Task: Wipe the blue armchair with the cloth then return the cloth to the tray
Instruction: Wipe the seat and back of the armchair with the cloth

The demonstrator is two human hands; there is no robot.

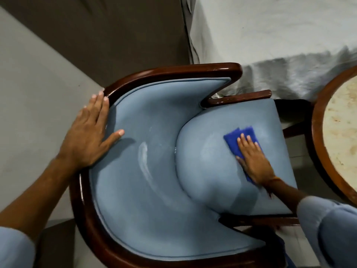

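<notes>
The blue armchair [154, 171] fills the middle of the view, seen from above, with light blue padding and a dark wooden frame. My right hand [254, 163] lies flat on a folded dark blue cloth [234, 137] and presses it onto the seat cushion toward the front right. My left hand [88, 136] rests open on the top of the curved backrest at the left, fingers spread over the wooden rim and padding. Pale wipe streaks show on the inner backrest. No tray is in view.
A round table [318, 136] with a wooden rim and a pale stone top stands at the right edge, close to the seat front. A bed with a white sheet [270, 35] lies behind the chair. A grey wall runs along the left.
</notes>
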